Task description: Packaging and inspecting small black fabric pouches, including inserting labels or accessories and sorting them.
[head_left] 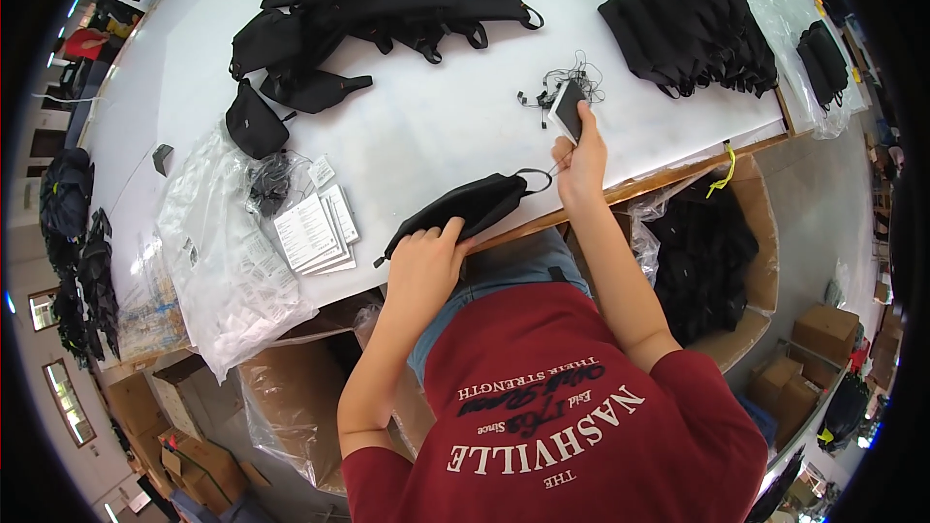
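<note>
My left hand (426, 254) is closed on a slim black zip pouch (470, 205) at the table's front edge. A loop strap (535, 180) sticks out from the pouch's right end. In my right hand (583, 157), raised just right of the pouch, is a small stack of black-and-white tags (566, 112), pinched between thumb and fingers. A thin string seems to run from this hand toward the loop; its exact path is hard to make out. Just beyond the tags lies a tangle of thin black tag strings (584, 76).
Black bags (358, 15) are heaped at the far left, and more black pouches (693, 24) lie stacked at the far right. Printed white cards (308, 232) sit beside a clear plastic bag (218, 242). Below the table's right edge stands a carton (760, 232) of black items.
</note>
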{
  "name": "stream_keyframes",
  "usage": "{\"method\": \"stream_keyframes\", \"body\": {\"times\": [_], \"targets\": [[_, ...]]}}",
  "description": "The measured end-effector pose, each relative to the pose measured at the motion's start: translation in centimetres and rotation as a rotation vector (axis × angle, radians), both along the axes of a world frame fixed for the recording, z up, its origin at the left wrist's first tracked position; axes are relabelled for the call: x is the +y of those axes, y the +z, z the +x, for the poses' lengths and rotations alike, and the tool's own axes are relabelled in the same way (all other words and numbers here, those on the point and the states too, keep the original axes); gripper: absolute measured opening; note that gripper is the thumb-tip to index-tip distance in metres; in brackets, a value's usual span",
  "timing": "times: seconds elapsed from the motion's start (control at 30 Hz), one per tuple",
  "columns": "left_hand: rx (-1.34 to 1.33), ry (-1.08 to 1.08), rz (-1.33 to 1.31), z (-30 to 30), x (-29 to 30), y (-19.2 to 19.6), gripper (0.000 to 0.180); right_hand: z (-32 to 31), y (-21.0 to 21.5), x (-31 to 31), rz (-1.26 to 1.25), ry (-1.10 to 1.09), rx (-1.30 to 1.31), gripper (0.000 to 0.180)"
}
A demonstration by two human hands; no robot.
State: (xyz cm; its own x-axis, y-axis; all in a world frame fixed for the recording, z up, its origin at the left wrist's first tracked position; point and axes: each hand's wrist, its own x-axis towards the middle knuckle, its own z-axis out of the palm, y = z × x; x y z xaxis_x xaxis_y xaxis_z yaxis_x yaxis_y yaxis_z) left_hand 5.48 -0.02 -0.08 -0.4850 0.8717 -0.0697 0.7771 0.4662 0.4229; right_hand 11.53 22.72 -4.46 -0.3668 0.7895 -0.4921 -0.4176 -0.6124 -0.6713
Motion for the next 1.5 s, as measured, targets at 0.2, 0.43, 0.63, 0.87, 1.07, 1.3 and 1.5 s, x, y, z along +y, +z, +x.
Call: {"method": "stream_keyframes", "body": {"times": [0.2, 0.43, 0.63, 0.87, 1.07, 1.3, 1.5], "targets": [[0.011, -0.035, 0.178, -0.8, -0.5, 0.2, 0.014, 1.4, -0.9, 2.6, 0.648, 0.037, -0.334, 0.027], [0.030, -0.106, 0.325, -0.7, -0.3, -0.8, 0.016, 1.5, 5.5, -2.3, 1.346, 0.723, -0.289, 0.008], [0.092, 0.037, 0.412, -0.8, 0.1, -2.2, 0.025, 0.1, 3.3, -2.8, 1.904, 0.849, -0.459, 0.019], [0.138, -0.057, 0.505, -2.2, 0.6, -2.9, 0.032, -1.0, 2.7, -1.7, 2.076, 0.985, -0.509, 0.025], [0.057, -0.099, 0.280, -3.8, 0.3, -1.9, 0.021, -0.4, 3.7, -1.0, 2.083, 1.199, -0.401, 0.021], [-0.134, 0.587, 0.524, -12.6, -1.1, -3.1, 0.017, -0.2, 3.5, -0.8, 2.022, 1.219, -0.432, 0.019], [0.286, 0.451, 0.161, -18.8, -5.6, -6.6, 0.037, -0.3, 3.0, -0.9, 2.044, 1.142, -0.397, 0.018]]}}
